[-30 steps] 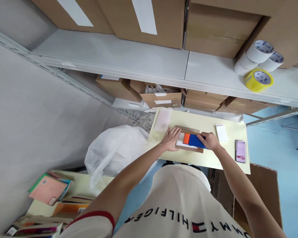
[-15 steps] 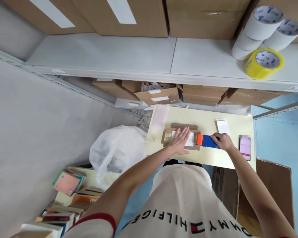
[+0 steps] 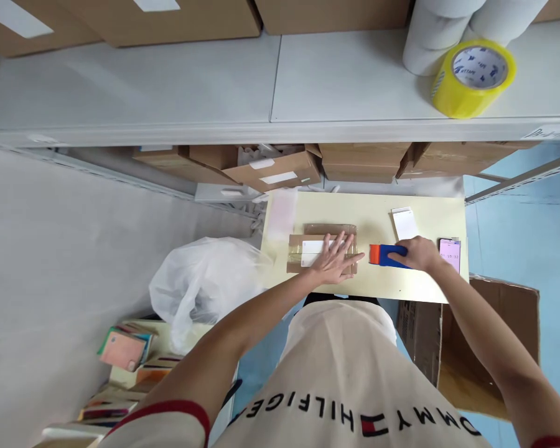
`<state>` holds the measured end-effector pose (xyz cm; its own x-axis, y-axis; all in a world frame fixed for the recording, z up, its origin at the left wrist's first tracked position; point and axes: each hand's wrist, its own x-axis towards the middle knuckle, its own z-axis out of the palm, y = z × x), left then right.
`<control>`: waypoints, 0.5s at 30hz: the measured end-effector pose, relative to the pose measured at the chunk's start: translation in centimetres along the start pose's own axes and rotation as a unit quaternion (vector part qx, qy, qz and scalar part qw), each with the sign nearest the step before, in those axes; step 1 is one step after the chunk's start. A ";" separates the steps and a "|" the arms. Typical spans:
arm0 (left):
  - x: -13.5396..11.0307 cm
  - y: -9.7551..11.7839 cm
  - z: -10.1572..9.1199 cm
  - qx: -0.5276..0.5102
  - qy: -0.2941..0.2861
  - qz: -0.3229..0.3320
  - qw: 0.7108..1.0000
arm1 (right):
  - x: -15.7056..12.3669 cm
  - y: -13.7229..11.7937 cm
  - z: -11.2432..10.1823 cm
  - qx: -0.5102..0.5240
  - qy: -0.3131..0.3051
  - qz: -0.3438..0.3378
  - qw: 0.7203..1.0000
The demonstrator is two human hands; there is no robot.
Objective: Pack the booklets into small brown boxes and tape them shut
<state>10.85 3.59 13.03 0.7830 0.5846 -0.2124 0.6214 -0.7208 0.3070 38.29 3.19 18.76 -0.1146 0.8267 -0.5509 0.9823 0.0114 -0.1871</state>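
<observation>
On the pale yellow table, a small flat cardboard box (image 3: 295,254) carries a white label (image 3: 310,252) and clear tape. My left hand (image 3: 335,258) lies across the box's right end with its fingers spread. Just right of the box, my right hand (image 3: 417,253) grips a blue tape dispenser (image 3: 388,256), its orange end pointing left at the box. A gap of bare table separates the dispenser from the box. Behind the box is another brown cardboard piece (image 3: 324,228), partly hidden.
White cards (image 3: 404,223) and a phone (image 3: 449,254) lie on the table (image 3: 378,211). A shelf (image 3: 205,93) above holds cartons and a yellow tape roll (image 3: 473,78). A white plastic bag (image 3: 205,280) stands left; an open carton (image 3: 490,336) stands below right.
The dispenser has come away from the box's right edge. My left hand has shifted toward the box's right end, its fingers more spread. The camera view has shifted too.
</observation>
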 end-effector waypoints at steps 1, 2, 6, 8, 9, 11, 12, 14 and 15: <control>0.1 0.3 -0.1 -0.001 0.001 0.001 1.000 | 0.2 -1.6 0.0 -0.031 -0.010 0.013 0.999; 0.3 0.7 -0.2 -0.002 0.000 -0.005 1.000 | 0.5 -3.3 0.1 -0.053 -0.008 0.018 0.998; 1.5 2.1 -0.4 -0.007 -0.008 -0.064 0.998 | 0.8 -7.2 1.5 -0.074 0.011 -0.009 0.997; 1.9 2.6 -0.2 -0.028 -0.003 -0.088 0.996 | 0.4 -6.4 3.0 -0.025 0.084 0.015 0.996; 1.9 2.7 -0.2 -0.044 0.002 -0.093 0.995 | 0.0 -5.5 3.9 0.002 0.133 0.035 0.991; 1.6 2.5 0.0 -0.079 0.013 -0.087 0.993 | -0.6 -3.3 6.2 0.050 0.217 0.057 0.973; 1.2 2.3 0.1 -0.095 0.019 -0.081 0.992 | -0.8 -2.3 7.6 0.067 0.247 0.054 0.965; 0.0 1.7 0.2 -0.115 0.043 -0.085 0.989 | -1.0 -0.8 10.7 0.080 0.280 0.025 0.956; -0.7 1.3 0.3 -0.119 0.064 -0.103 0.985 | -1.0 -0.3 12.3 0.081 0.286 0.017 0.955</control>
<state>11.07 2.14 13.35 0.6219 0.7625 -0.1787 0.7309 -0.4831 0.4822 36.27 -4.60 9.33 0.0623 0.9975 -0.0332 0.9427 -0.0698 -0.3263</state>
